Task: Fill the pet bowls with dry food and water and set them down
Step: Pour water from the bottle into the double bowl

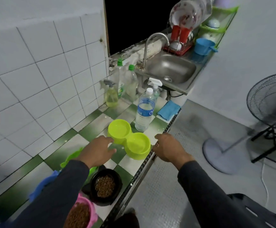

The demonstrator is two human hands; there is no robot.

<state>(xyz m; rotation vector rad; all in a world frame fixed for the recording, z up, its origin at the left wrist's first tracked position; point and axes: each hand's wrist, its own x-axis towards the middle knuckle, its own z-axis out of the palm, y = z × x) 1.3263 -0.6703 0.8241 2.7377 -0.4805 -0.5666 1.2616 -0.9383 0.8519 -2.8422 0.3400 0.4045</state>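
A lime-green double pet bowl (128,137) sits on the checkered counter (91,127); both cups look wet or hold clear water. My left hand (97,150) hovers at the bowl's left side, fingers spread, fingertips near its rim. My right hand (168,148) rests at the counter's edge just right of the bowl, fingers curled, holding nothing I can see. A capped water bottle (144,111) stands behind the bowl. Nearer me, a black bowl (106,186) and a pink bowl (83,214) both hold brown dry food.
Spray and soap bottles (120,86) stand by the tiled wall. A blue cloth (168,110) lies near the steel sink (170,69). Green and blue plastic items (71,157) lie under my left arm. A standing fan (269,102) occupies the floor at right.
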